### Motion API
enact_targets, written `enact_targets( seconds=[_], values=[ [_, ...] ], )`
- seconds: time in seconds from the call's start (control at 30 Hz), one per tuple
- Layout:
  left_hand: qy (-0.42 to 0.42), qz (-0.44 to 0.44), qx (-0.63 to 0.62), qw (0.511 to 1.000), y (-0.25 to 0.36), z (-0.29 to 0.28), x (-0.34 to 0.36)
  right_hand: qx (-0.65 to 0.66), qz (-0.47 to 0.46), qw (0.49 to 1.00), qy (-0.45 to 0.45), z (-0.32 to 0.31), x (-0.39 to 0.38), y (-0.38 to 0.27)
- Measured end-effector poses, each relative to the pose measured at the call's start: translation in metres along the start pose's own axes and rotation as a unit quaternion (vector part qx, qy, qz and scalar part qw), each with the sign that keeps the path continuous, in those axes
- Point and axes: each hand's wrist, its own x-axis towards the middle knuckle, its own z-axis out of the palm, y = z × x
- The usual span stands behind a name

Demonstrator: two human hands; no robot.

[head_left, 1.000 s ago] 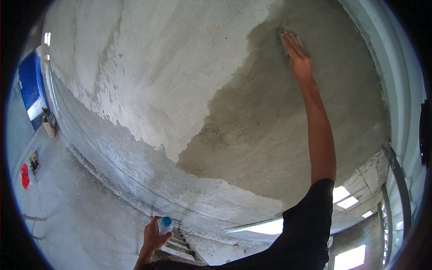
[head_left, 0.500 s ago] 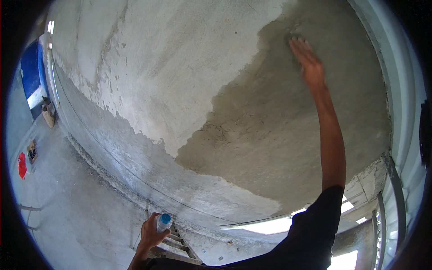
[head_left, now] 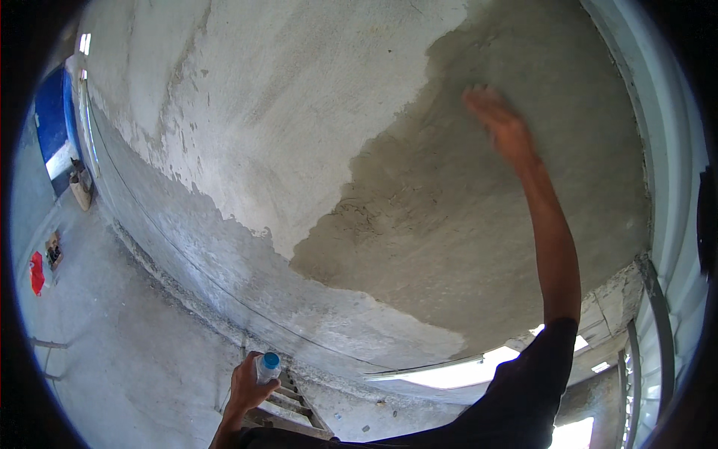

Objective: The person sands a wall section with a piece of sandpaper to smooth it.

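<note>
My left hand is wrapped round a clear plastic bottle with a blue cap, held low in front of me. My right arm reaches up across the wall. At its end my right hand, a little blurred, lies against a dark, damp-looking patch of plaster. Its fingers are stretched out, and nothing shows in them. Paler, drier plaster borders the dark patch along a ragged edge on the left.
Below my left hand stands a ladder or stepped frame. A thin cable runs along the lower wall. Corrugated sheeting rises at the right. On the floor at the far left lie a red item and a small box.
My right hand has slid down and a little left over the dark plaster, its elbow bending slightly. The left hand with the bottle has barely shifted.
</note>
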Motion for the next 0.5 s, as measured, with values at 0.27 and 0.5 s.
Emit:
enact_targets(
  seconds=[0.27,0.5],
  values=[
    [0.004,0.01,-0.009,1.0,0.01,0.005,0.004,-0.111,0.122,0.968,0.187,0.051,0.027,0.001],
    [-0.001,-0.011,-0.018,1.0,0.006,-0.006,-0.009,0.103,0.172,0.97,0.135,0.05,0.031,-0.093]
  ],
)
